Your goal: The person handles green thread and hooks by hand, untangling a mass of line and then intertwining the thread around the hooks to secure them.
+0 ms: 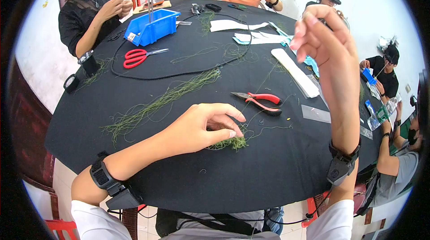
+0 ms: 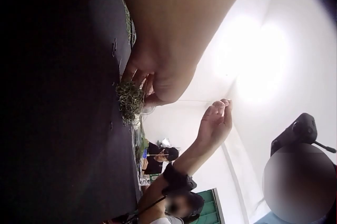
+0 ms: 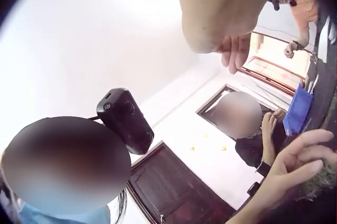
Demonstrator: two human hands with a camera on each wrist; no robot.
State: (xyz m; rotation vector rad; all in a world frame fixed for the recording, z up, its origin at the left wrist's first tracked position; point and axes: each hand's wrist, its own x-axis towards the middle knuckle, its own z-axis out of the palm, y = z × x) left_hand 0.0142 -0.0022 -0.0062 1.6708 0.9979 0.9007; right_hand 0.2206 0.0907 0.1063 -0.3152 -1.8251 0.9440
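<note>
On the black tablecloth (image 1: 268, 164) in front of me, a small tangled clump of green thread (image 1: 235, 142) lies under my left hand (image 1: 201, 125). That hand's fingers and thumb curl around the clump. My right hand (image 1: 324, 38) is raised high at the right, with thumb and fingertips brought together. In the left wrist view, a fine strand (image 2: 195, 101) runs from the clump at the left hand to the right hand's (image 2: 213, 124) fingertips. Just beyond the left hand lie red-and-black-handled pliers (image 1: 267, 98). A long loose bundle of green thread (image 1: 165, 99) stretches out to the left.
Red-handled scissors (image 1: 134, 58), a blue bin (image 1: 154, 30) and a looping black cable (image 1: 148, 78) lie further back. White paper strips (image 1: 293, 72) and a clear plastic piece (image 1: 316, 114) are at the right. A black tape roll (image 1: 70, 83) sits far left. Other people sit around the table.
</note>
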